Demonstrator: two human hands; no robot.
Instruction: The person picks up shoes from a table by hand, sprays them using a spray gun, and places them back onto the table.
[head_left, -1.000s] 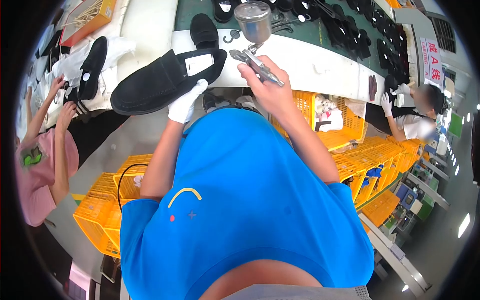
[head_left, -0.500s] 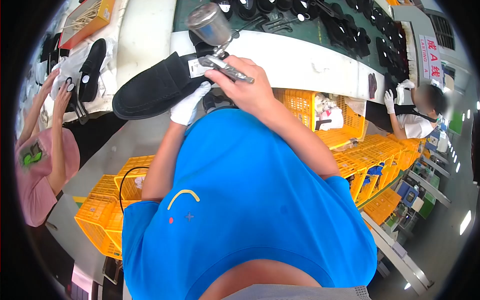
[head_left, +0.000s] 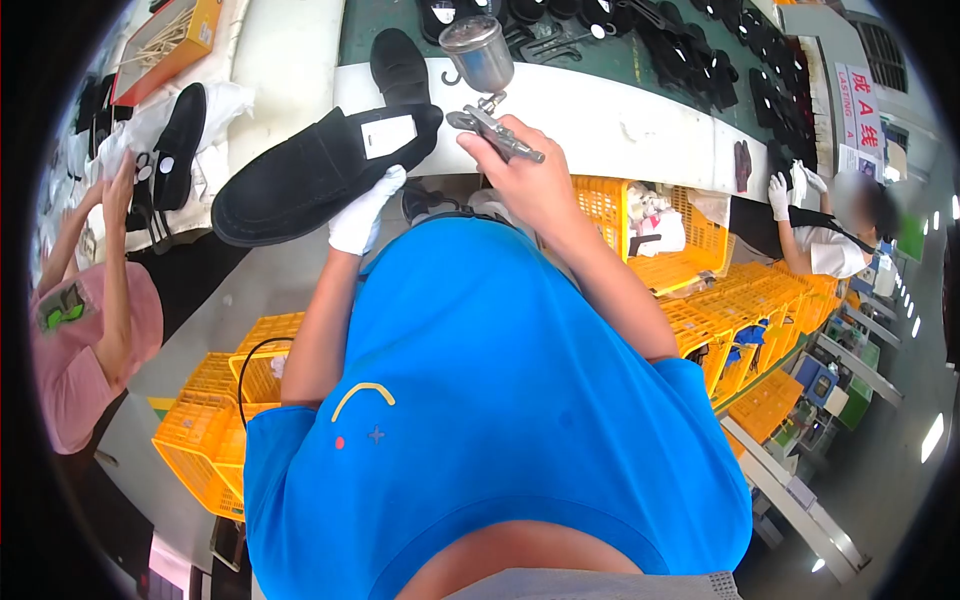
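Here's the black shoe (head_left: 285, 190) at ten o'clock, toe pointing outward, opening up, a white label (head_left: 388, 137) showing inside. The gloved left hand (head_left: 362, 218) has it near the heel, fingers closed in a narrow grip and partly hidden by the shoe. Over at twelve o'clock, the bare right hand (head_left: 540, 190) has its fingers wrapped around a spray gun (head_left: 508, 138), metal cup (head_left: 482, 58) on top, and the gun's front end sits near the heel with a small gap between. Whether a finger is pressing the trigger, I cannot tell

A second black shoe (head_left: 400, 68) lies at eleven o'clock, just past the heel; touching or not, I cannot tell. The white table edge (head_left: 600, 110) runs from twelve round towards two

To do this well, I'd say: a firm, steady heel grip, glove clear of the nozzle's line, cup upright so nothing slops, and an even gap all along the shoe. That label sits close to the line of fire, so a careful aim matters; a loose wrist could catch it
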